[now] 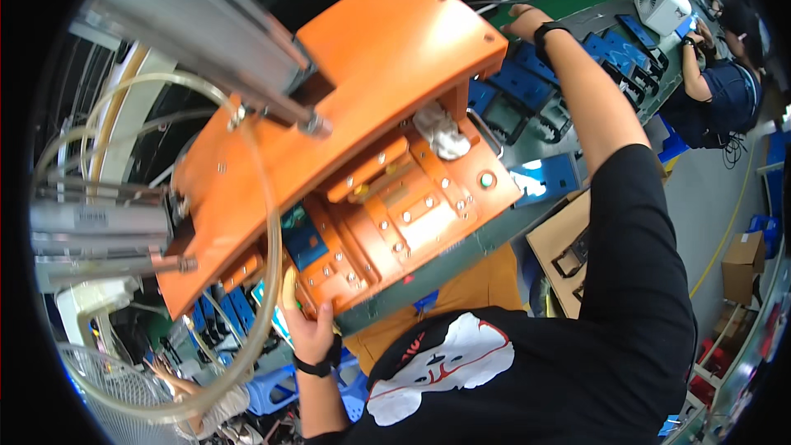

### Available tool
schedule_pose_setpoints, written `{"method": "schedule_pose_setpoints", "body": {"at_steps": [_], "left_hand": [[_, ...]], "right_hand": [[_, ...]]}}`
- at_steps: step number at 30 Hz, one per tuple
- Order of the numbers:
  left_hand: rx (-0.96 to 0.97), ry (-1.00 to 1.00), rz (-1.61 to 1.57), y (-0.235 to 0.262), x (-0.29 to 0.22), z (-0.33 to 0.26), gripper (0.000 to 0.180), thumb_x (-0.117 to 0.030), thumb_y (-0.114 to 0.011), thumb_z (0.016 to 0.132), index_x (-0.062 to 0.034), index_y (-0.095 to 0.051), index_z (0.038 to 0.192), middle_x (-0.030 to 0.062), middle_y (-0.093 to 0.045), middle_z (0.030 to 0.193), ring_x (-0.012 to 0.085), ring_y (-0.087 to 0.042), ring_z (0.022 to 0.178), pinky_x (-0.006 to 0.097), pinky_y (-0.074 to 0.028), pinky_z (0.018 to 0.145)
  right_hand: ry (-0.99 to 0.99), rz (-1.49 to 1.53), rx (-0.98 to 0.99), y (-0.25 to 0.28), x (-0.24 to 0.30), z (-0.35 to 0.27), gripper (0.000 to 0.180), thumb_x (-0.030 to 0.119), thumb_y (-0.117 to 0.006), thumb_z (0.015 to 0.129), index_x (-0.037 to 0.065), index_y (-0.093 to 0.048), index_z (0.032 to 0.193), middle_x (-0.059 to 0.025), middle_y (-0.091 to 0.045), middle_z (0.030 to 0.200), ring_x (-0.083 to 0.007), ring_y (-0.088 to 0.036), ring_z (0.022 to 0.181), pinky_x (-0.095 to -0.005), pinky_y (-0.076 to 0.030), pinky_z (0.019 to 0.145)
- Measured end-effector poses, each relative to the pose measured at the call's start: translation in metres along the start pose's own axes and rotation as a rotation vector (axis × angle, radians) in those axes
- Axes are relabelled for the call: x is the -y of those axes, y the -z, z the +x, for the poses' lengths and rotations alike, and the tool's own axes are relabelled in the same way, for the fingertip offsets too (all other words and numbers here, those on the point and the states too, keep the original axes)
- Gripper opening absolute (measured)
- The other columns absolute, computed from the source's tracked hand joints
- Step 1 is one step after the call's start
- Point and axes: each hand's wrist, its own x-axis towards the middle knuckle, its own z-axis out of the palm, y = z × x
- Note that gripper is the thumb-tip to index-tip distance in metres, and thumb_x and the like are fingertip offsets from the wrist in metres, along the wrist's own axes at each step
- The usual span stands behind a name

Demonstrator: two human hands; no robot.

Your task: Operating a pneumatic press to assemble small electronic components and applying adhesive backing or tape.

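An orange press fixture (362,107) with a broad top plate and a bolted lower bed fills the middle. My left hand (311,331) is at the left front corner of its bed, thumb and forefinger apart, a yellowish cover on one finger. It holds nothing that I can see. Just beyond that hand, a blue piece (306,249) sits in the bed's left end. My right hand (527,23) reaches past the fixture's far right corner, over blue panels (521,74) on the bench. Its visible fingers stretch out; their tips are partly hidden, with no held thing visible.
Metal cylinders (198,33) and a clear hose (268,222) crowd the left. A green button (486,180) and white crumpled material (442,132) are on the fixture's right side. A cardboard box (556,239) stands below the bench edge. A co-worker (721,86) works at far right.
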Motion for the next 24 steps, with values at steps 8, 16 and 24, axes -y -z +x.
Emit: {"method": "schedule_pose_setpoints", "body": {"at_steps": [8,16,24], "left_hand": [[-0.242,0.013,-0.068,-0.038,-0.006,-0.002,0.089,-0.067,-0.044,0.100,0.0077,-0.039,0.149,0.0248,-0.039,0.156,0.0385,-0.033,0.149,0.050,-0.023,0.122],[-0.284,-0.038,-0.064,-0.040,-0.003,0.001,0.088,-0.067,-0.041,0.101,0.0074,-0.042,0.147,0.0255,-0.042,0.154,0.0395,-0.036,0.146,0.050,-0.026,0.121],[-0.382,-0.105,-0.263,-0.033,0.012,-0.015,0.067,-0.040,-0.051,0.104,0.0085,-0.040,0.148,0.0241,-0.041,0.156,0.0381,-0.034,0.149,0.049,-0.024,0.123]], "right_hand": [[-0.312,-0.217,-0.079,-0.014,0.061,0.048,0.087,0.061,-0.079,0.077,0.014,-0.053,0.145,-0.0142,-0.053,0.149,-0.0300,-0.051,0.140,-0.0512,-0.049,0.106],[-0.161,0.074,-0.188,-0.026,0.054,0.059,0.066,0.037,-0.076,0.079,0.004,-0.057,0.133,-0.0252,-0.059,0.135,-0.0427,-0.062,0.123,-0.0506,-0.053,0.101],[-0.173,0.814,0.108,0.060,0.021,-0.160,0.057,0.056,-0.073,0.087,0.006,-0.070,0.115,-0.0059,-0.070,0.082,-0.0167,-0.065,0.074,-0.0300,-0.054,0.063]]}}
